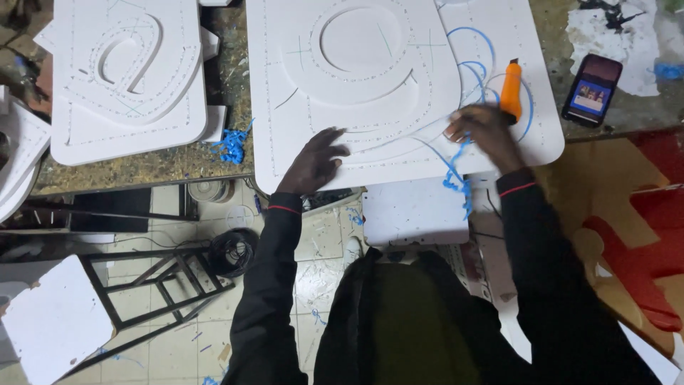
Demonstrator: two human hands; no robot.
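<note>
Foam board (356, 93), white and cut with curved grooves and dotted lines, lies flat on the worktop (178, 160), its near edge jutting past the worktop's rim. The left hand (315, 158) rests on the board's near edge, fingers spread open and flat, holding nothing. The right hand (484, 134) sits to the right on the board, blurred, its fingers curled onto a blue strip (456, 167) that trails down over the near edge; how tightly it pinches, I cannot tell. An orange knife (511, 89) lies just beyond that hand. Farther right lies a phone (592, 90). Another white cut board (128, 71) lies at far left, blue scraps (232, 145) beside it.
</note>
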